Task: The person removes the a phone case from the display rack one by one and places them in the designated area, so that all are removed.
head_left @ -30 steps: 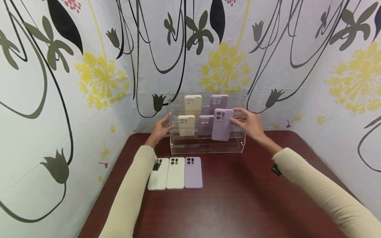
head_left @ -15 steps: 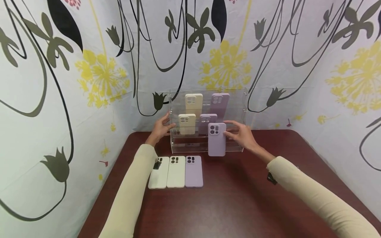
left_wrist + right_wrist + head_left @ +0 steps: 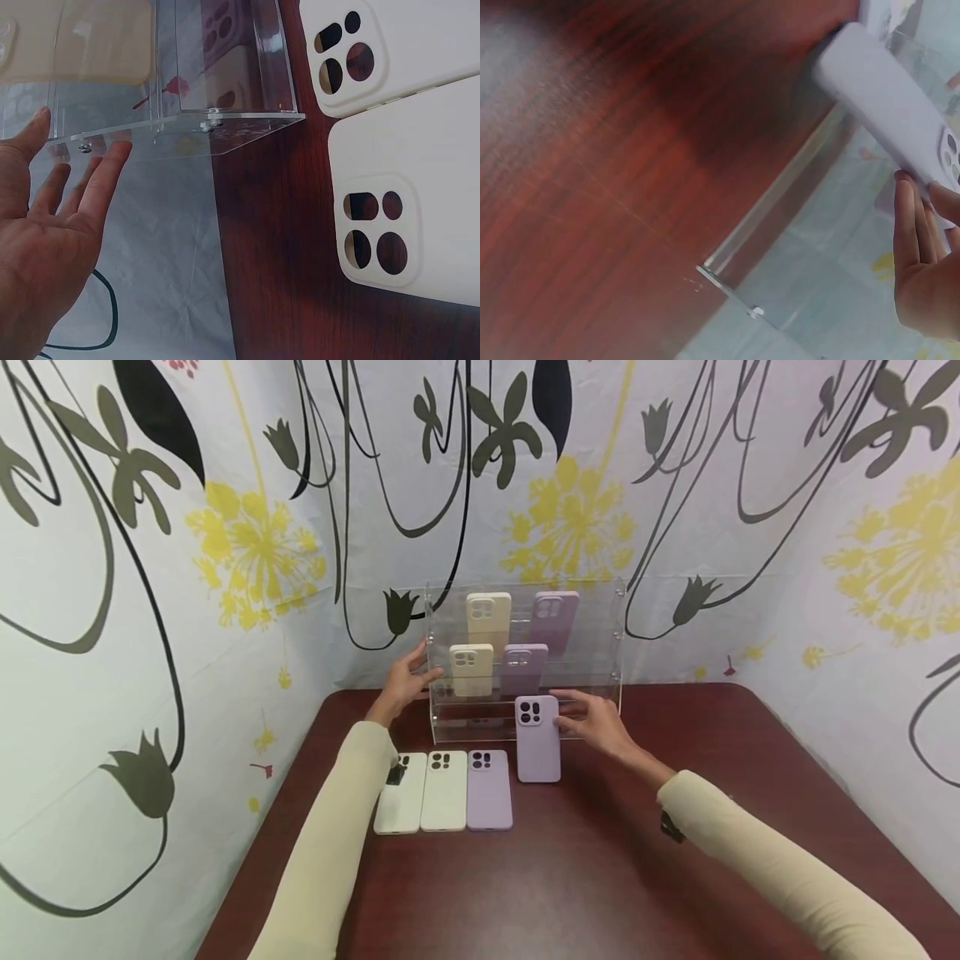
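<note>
"At the front of the clear stand (image 3: 588, 647), how is the lilac phone case (image 3: 538, 747) carried?"

"Upright in the head view, above the table (image 3: 600, 877), just right of the flat lilac case (image 3: 490, 797). Its right edge is pinched between thumb and fingers of the right hand (image 3: 600, 724). Whether the table is touched by its foot cannot be told."

"And the left hand (image 3: 405, 681)?"

"Fingers fairly straight, laid against the stand's left side. No case is held there."

"How is the step best done?"

"Setting down beside the row, by the look of it. The lower edge should be rested first, then the camera end tipped back gently, so no fingertip is trapped underneath. The long side is best lined up with the flat lilac case, tops level. The stand's lower front should not be knocked."

"Any writing?"

"None can be read. No brand or label is made out on cases or stand."
</note>
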{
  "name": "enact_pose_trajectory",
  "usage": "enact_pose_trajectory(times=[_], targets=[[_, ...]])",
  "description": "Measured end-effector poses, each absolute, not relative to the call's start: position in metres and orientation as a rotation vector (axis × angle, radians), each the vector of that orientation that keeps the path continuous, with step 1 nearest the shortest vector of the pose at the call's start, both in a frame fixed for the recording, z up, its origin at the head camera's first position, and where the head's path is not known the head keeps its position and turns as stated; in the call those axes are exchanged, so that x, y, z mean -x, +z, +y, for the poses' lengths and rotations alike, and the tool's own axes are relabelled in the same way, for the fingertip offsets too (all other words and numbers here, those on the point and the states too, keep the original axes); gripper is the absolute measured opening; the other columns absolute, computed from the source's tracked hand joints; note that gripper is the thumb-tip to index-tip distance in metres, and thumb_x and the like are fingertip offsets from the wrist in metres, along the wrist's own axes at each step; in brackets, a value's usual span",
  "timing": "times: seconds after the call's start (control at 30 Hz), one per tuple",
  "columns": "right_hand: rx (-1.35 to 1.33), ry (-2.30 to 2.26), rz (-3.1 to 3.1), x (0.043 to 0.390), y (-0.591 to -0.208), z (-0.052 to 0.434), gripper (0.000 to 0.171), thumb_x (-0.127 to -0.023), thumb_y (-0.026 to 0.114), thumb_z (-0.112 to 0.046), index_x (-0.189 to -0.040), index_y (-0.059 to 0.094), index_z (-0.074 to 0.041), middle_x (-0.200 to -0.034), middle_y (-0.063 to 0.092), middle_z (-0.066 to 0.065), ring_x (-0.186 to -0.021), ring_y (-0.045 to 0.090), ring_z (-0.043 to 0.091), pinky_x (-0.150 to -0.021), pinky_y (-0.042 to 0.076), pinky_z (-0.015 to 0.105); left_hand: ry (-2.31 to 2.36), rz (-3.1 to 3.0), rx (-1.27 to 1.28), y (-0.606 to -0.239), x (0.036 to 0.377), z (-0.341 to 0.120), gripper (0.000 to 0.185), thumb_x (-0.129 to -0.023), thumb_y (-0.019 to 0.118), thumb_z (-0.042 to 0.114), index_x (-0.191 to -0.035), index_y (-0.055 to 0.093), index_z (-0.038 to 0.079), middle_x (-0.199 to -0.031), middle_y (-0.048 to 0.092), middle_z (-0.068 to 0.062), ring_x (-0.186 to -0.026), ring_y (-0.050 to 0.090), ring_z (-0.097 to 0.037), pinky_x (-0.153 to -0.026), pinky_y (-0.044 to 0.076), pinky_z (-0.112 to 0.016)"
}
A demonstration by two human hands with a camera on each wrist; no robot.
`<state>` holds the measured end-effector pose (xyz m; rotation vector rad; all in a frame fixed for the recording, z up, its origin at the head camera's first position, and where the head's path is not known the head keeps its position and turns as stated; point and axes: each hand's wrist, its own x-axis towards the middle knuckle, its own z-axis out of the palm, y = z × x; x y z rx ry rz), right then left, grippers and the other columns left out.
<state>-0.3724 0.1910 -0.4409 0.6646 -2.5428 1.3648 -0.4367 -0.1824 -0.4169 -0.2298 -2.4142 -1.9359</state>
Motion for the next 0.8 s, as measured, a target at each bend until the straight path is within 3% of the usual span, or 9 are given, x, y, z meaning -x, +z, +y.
enact_pose_trajectory(times=[0.1, 0.3, 0.5, 0.8], targets=[[-0.648, 1.324, -2.559, 0.372, -0.447, 0.192, 0.053, -0.088, 0.080, 0.005, -0.138, 0.065, 0.000, -0.105, 0.076, 0.025, -0.081, 0.078, 0.035, -0.065, 0.066, 0.039, -1.934, -2.407, 0.235, -0.416, 0.437, -0.182, 0.077, -0.102, 0.069, 0.014, -0.163, 0.029, 0.039, -0.164, 0.039, -0.015, -0.135, 0.056, -0.039, -0.101, 0.055, -0.057], [-0.632, 1.254, -2.600, 0.370, -0.459, 0.192, 0.051, -0.089, 0.081, 0.000, -0.137, 0.067, -0.002, -0.101, 0.078, 0.020, -0.073, 0.078, 0.026, -0.059, 0.063, 0.026, -1.950, -2.403, 0.242, -0.416, 0.437, -0.183, 0.076, -0.102, 0.068, 0.014, -0.163, 0.030, 0.039, -0.165, 0.037, -0.015, -0.136, 0.055, -0.040, -0.103, 0.053, -0.059], [-0.657, 1.404, -2.592, 0.368, -0.470, 0.190, 0.050, -0.089, 0.079, 0.005, -0.136, 0.065, 0.005, -0.103, 0.076, 0.025, -0.083, 0.077, 0.038, -0.063, 0.065, 0.031, -1.947, -2.403, 0.251, -0.416, 0.437, -0.182, 0.076, -0.102, 0.068, 0.013, -0.164, 0.030, 0.038, -0.165, 0.037, -0.016, -0.135, 0.056, -0.040, -0.103, 0.054, -0.058], [-0.567, 1.468, -2.624, 0.365, -0.488, 0.187, 0.048, -0.090, 0.081, -0.001, -0.135, 0.066, 0.003, -0.105, 0.076, 0.025, -0.076, 0.078, 0.030, -0.063, 0.065, 0.032, -1.949, -2.404, 0.234, -0.416, 0.435, -0.182, 0.077, -0.102, 0.068, 0.012, -0.164, 0.029, 0.038, -0.165, 0.036, -0.014, -0.133, 0.058, -0.040, -0.100, 0.056, -0.057]])
